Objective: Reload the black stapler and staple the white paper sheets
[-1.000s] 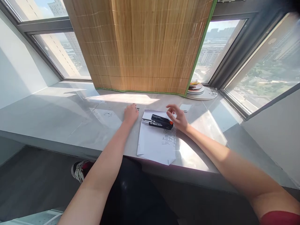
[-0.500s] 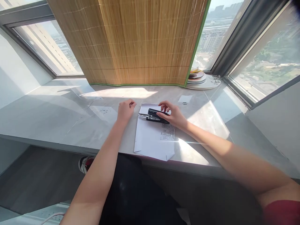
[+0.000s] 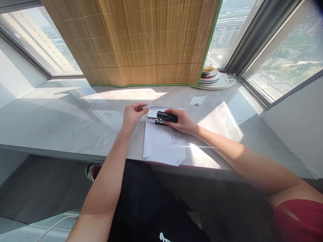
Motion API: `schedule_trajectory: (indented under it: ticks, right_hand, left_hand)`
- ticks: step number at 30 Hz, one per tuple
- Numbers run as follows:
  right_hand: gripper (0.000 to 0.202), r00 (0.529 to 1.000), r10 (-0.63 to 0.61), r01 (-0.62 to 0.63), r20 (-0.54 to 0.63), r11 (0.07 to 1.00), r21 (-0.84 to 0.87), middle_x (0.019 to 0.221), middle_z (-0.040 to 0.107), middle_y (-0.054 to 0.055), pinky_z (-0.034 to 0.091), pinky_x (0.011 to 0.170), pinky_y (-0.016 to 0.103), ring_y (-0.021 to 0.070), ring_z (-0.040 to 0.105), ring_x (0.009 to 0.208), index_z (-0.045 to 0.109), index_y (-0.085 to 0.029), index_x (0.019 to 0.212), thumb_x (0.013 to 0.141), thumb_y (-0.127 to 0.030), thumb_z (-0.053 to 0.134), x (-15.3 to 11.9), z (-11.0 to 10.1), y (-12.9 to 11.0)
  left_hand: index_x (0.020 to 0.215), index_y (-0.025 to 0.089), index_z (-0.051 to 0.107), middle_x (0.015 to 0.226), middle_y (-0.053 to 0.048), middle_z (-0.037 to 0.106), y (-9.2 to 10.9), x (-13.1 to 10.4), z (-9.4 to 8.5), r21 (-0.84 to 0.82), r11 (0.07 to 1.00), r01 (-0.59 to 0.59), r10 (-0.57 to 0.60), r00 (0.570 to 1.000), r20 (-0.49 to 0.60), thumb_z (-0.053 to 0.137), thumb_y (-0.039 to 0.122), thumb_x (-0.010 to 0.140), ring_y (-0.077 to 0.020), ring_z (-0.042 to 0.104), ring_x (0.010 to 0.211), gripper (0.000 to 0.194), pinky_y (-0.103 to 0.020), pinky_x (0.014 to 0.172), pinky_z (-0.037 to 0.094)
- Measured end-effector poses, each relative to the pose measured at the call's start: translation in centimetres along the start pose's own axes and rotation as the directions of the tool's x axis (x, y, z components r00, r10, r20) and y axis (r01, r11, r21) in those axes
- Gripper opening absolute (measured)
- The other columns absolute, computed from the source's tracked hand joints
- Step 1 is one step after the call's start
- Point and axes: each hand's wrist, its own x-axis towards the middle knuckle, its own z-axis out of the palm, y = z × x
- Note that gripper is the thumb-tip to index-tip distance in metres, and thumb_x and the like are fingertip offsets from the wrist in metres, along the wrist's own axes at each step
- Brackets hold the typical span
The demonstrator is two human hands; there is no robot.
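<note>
A black stapler lies over a stack of white paper. Its metal tray sticks out to the left, toward my left hand. Wrapped round the stapler's body from the right is my right hand, thumb toward me. My left hand is just left of the tray's end, thumb and fingers pinched together. A small greyish bit shows at those fingertips, too small to name. Several staple strips and loose staples lie on the paper's right side, beside and below my right hand.
Dark staple bits lie on a white sheet at the left. A small paper with a short staple strip is to the right. Stacked plates stand by the window, beside a hanging bamboo blind. The grey ledge's front edge runs before me.
My right hand has closed round the stapler, where its fingers were loosely over it before. My left hand's fingers have turned toward the tray's end. The view has shifted slightly.
</note>
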Motion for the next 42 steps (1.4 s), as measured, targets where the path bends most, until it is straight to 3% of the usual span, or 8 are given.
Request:
schedule_trajectory:
  ticks: [6,13,16,19,25,42]
  right_hand:
    - [0.031,0.999,0.038,-0.038,-0.004,0.999,-0.016,0.111,0.077,0.004,0.056,0.092,0.040,0.0233,0.071,0.100,0.070,-0.026,0.118,0.089,-0.034,0.077,-0.11,-0.06,-0.14]
    - [0.030,0.999,0.034,-0.034,0.004,0.999,-0.008,0.110,0.077,0.003,0.056,0.091,0.040,0.0235,0.072,0.098,0.070,-0.026,0.117,0.088,-0.032,0.076,-0.01,-0.07,-0.22]
    - [0.030,0.999,0.032,-0.032,-0.001,0.999,-0.011,0.109,0.077,0.003,0.055,0.091,0.040,0.0230,0.071,0.098,0.070,-0.026,0.117,0.087,-0.032,0.077,-0.02,-0.05,-0.10]
    - [0.030,0.999,0.034,-0.034,-0.004,0.999,-0.012,0.108,0.077,0.003,0.054,0.089,0.039,0.0224,0.071,0.096,0.070,-0.025,0.116,0.087,-0.031,0.077,-0.04,-0.04,-0.17]
    - [0.030,0.998,0.057,-0.057,0.004,0.998,-0.003,0.108,0.077,0.004,0.055,0.089,0.040,0.0232,0.070,0.097,0.070,-0.025,0.116,0.088,-0.033,0.076,0.00,-0.08,-0.62]
    - [0.029,0.999,0.048,-0.048,0.011,0.999,-0.008,0.105,0.076,0.003,0.053,0.087,0.039,0.0227,0.069,0.095,0.070,-0.025,0.115,0.087,-0.033,0.076,0.01,-0.13,-0.47]
  left_hand:
    - [0.107,0.026,0.086,0.104,-0.008,0.083,0.49,-0.69,-0.30,0.170,0.964,-0.205,0.160,0.956,0.245,0.083,0.038,0.085,-0.0251,0.076,0.098,0.025,-0.044,0.096,0.061]
    - [0.105,0.030,0.086,0.111,-0.007,0.082,0.71,-1.01,-0.14,0.189,0.945,-0.266,0.163,0.886,0.434,0.080,0.035,0.088,-0.0253,0.074,0.104,0.019,-0.044,0.096,0.060]
    - [0.103,0.030,0.086,0.119,-0.007,0.080,0.78,-0.94,0.13,0.251,0.933,-0.259,0.138,0.899,0.417,0.082,0.033,0.086,-0.0270,0.071,0.114,0.017,-0.045,0.099,0.058]
    - [0.103,0.028,0.086,0.122,-0.008,0.078,0.50,-0.81,0.39,0.279,0.938,-0.206,0.082,0.913,0.399,0.081,0.032,0.086,-0.0259,0.070,0.109,0.017,-0.041,0.091,0.059]
    - [0.105,0.028,0.086,0.118,-0.008,0.077,0.08,-0.80,0.54,0.246,0.956,-0.159,0.035,0.896,0.443,0.077,0.029,0.089,-0.0243,0.070,0.104,0.018,-0.037,0.084,0.058]
    - [0.102,0.028,0.086,0.120,-0.008,0.074,0.09,-0.78,0.38,0.253,0.948,-0.192,0.067,0.900,0.432,0.080,0.034,0.087,-0.0246,0.068,0.105,0.017,-0.039,0.084,0.059]
